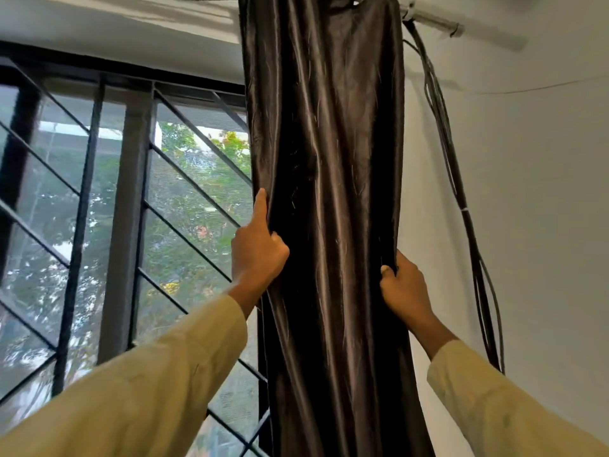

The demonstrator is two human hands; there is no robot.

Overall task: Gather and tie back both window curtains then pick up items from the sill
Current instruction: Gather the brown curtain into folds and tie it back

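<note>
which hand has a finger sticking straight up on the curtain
The left hand, at the curtain's window-side edge: its index finger points up, while the right hand curls its fingers round the other edge.

Hidden & cut-off bits
Dark glossy satin curtain [329, 192]: top & bottom cut by frame. Left hand [257, 255]: fingers except index hidden behind fabric. Right hand [403, 288]: fingertips buried in fold. Black cable bundle [461, 209]: lower end behind beige right sleeve [494, 407]. Green trees outside [184, 225]: blurred.

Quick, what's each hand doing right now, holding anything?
Left hand: grips the curtain at its left edge, index finger pointing up along it.
Right hand: grips the curtain's right edge.
</note>
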